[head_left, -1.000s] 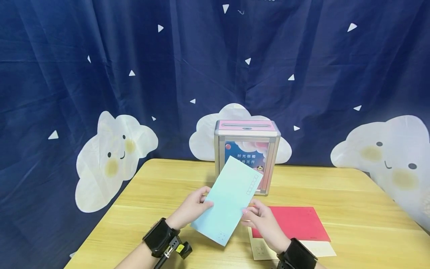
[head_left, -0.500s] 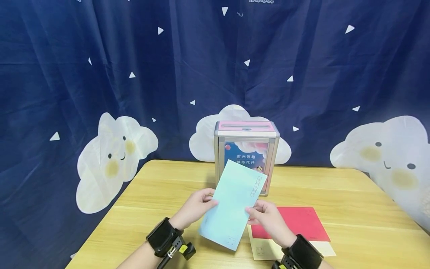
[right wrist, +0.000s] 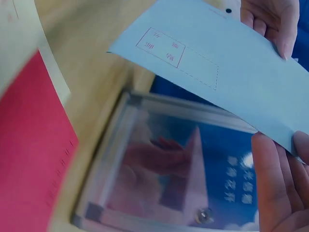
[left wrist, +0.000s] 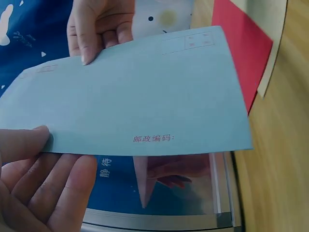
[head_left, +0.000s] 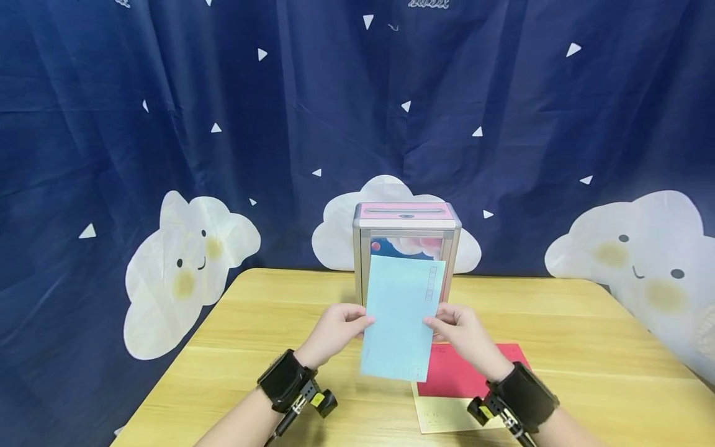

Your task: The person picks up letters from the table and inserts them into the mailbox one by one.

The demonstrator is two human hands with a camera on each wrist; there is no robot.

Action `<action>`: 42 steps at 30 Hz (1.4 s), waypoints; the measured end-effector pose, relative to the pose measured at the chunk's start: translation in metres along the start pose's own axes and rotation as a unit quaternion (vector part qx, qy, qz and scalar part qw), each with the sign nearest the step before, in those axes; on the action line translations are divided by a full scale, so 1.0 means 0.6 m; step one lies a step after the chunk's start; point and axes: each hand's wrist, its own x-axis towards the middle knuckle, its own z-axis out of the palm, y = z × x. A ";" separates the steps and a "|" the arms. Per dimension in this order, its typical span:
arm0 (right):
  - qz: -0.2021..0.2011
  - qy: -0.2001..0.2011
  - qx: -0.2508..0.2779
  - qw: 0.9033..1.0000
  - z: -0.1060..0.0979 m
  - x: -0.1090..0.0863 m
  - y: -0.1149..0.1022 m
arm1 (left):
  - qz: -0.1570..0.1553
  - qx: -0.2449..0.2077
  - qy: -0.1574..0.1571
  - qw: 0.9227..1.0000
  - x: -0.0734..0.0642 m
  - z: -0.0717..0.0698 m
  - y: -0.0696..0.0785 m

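Note:
A light blue envelope is held nearly upright between both hands, in front of a mailbox with a pink slotted top. My left hand pinches its left long edge, thumb on the near face and fingers behind. On the opposite edge my right hand pinches it the same way. Printed red marks show on the envelope in the left wrist view. In the right wrist view, the mailbox's clear front panel reflects a hand and the envelope. The envelope hides much of that panel in the head view.
To the right on the wooden table lies a red envelope on top of a cream envelope. My right forearm passes over part of them. Behind the table hangs a dark blue curtain with white clouds.
Both hands have raised the blue envelope and turned it from a slant to nearly upright, now covering more of the mailbox front. The right hand has moved up and right.

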 end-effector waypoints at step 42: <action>-0.174 0.176 -0.133 0.960 -0.113 0.123 -0.186 | 0.179 0.105 0.123 0.971 0.156 -0.079 0.128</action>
